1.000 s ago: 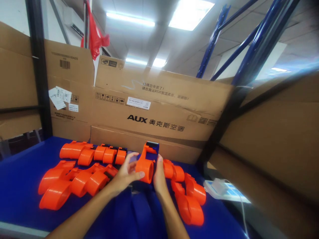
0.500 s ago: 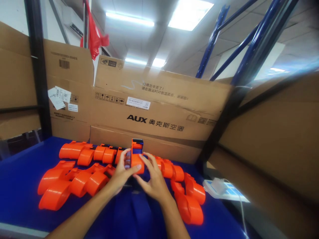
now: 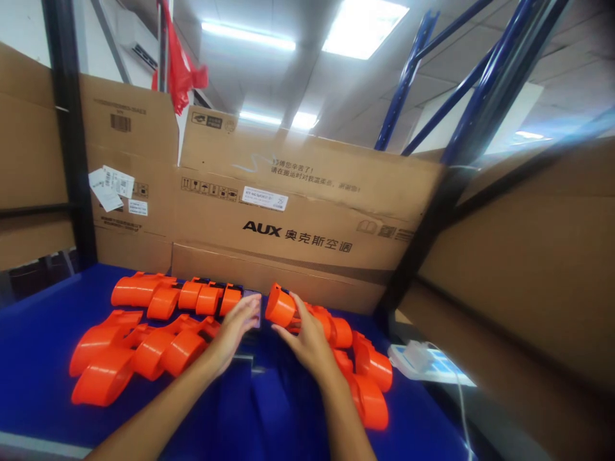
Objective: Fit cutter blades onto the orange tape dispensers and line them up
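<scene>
My left hand (image 3: pixel 239 321) is at the middle of the blue table, its fingers bent together over a grey-violet flat piece (image 3: pixel 258 308) with a dark edge. The fingers hide most of that piece, so I cannot tell its kind. To the right, my right hand (image 3: pixel 305 333) grips an orange tape dispenser (image 3: pixel 280 306), thumb below and fingers on its right side. This dispenser is tilted at the inner end of the right-hand row. Left of my left hand stands an orange dispenser (image 3: pixel 231 299) with a black part on top.
More orange dispensers (image 3: pixel 103 378) lie in rows at the left, several with black parts. Others (image 3: pixel 372 400) lie at the right. Cardboard panels (image 3: pixel 298 269) wall off the back. A white power strip (image 3: pixel 427 365) with a cable sits right, beside a dark post (image 3: pixel 408 269).
Both hands were together on one orange dispenser with a black top. They have moved apart; my left hand is at the grey-violet piece, while my right holds an orange dispenser without visible black.
</scene>
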Available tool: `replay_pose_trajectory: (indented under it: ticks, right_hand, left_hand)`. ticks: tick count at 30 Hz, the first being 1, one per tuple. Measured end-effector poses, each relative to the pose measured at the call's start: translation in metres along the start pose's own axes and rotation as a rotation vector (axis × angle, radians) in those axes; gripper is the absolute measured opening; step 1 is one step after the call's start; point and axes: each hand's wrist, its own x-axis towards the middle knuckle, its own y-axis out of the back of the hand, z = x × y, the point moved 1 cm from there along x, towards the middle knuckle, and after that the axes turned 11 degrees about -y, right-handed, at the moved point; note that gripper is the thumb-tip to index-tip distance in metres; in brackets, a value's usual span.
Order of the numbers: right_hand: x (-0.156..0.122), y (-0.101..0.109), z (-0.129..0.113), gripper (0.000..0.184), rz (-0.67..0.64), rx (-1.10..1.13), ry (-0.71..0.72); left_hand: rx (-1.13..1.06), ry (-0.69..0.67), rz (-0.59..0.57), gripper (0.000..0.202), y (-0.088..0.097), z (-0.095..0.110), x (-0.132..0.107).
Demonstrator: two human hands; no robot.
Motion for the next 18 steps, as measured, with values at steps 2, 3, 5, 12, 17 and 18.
replay_pose_trajectory:
  ticks: [2, 3, 5, 12, 17, 18]
  right_hand:
    - [0.001, -0.002, 0.005, 0.084, -0.036, -0.008, -0.036]
    - [0.001, -0.003, 0.006, 0.084, -0.05, -0.015, -0.053]
    - [0.001, -0.005, 0.008, 0.086, -0.079, -0.027, -0.08]
    - [-0.003, -0.019, 0.018, 0.087, -0.16, -0.066, -0.127]
    - [0.0, -0.03, 0.026, 0.085, -0.064, -0.174, -0.06]
    - [0.001, -0.032, 0.026, 0.085, -0.044, -0.203, -0.057]
  left_hand:
    - [0.044, -0.078, 0.095, 0.041, 0.005, -0.001, 0.004]
    - [0.052, -0.119, 0.141, 0.04, 0.008, -0.001, 0.006]
    - [0.037, -0.17, 0.204, 0.038, 0.011, -0.001, 0.008]
    - [-0.019, -0.195, 0.232, 0.032, 0.012, 0.001, 0.009]
    - [-0.025, -0.214, 0.239, 0.029, 0.013, 0.0, 0.009]
    - [-0.022, -0.216, 0.239, 0.028, 0.013, 0.0, 0.009]
